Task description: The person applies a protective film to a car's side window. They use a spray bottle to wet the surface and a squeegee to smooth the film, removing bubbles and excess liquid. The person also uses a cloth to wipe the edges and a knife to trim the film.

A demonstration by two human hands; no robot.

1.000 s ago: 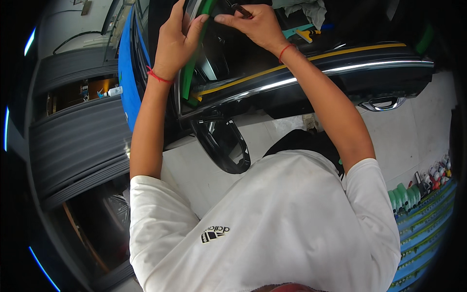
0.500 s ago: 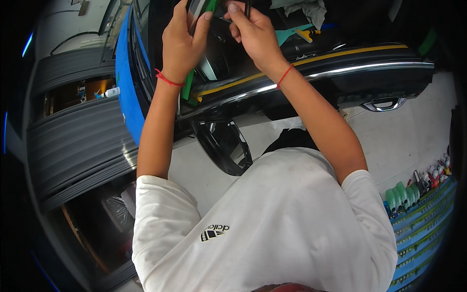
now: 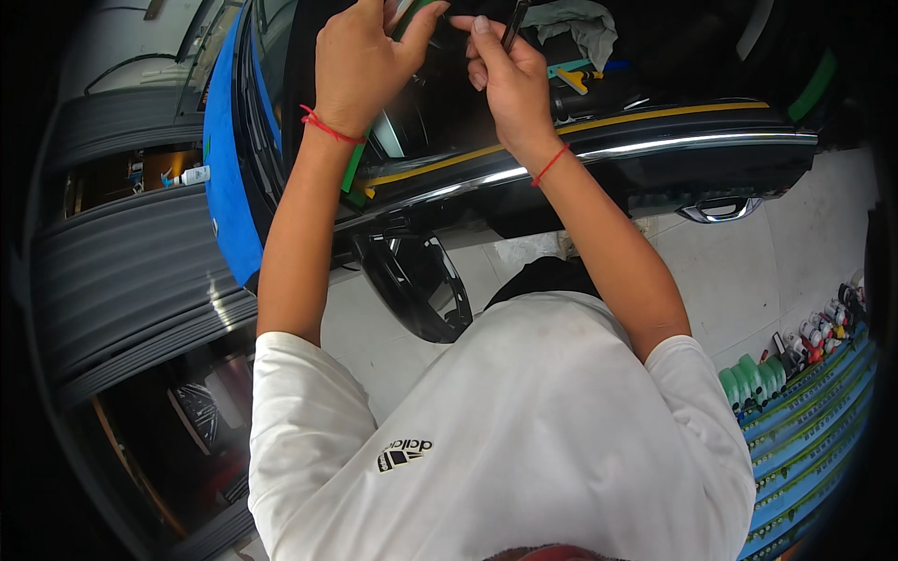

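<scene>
My left hand [image 3: 363, 70] is raised by the green-edged strip [image 3: 352, 171] at the front of the car's door opening. Its thumb stretches away from the fingers, whose tips run off the top of the picture. A bit of green and silver shows between thumb and fingers; whether they touch it I cannot tell. To its right, my right hand [image 3: 513, 93] is closed on a slim black tool [image 3: 514, 26] that points upward. The tool's exact kind is unclear. Below the hands runs the black car door [image 3: 645, 168], with a yellow strip [image 3: 617, 121] along its top.
A grey cloth [image 3: 582, 30] and a yellow-and-teal scraper [image 3: 580, 79] lie beyond the door. The side mirror [image 3: 416, 285] juts out near my body. Blue covering [image 3: 229, 178] lies over the car's front at left. Bottles [image 3: 753, 379] line a blue rack at right.
My right hand has shifted slightly right and down, and its tool now leans to the right. The left thumb has stretched out further to the right. The whole view has shifted a little.
</scene>
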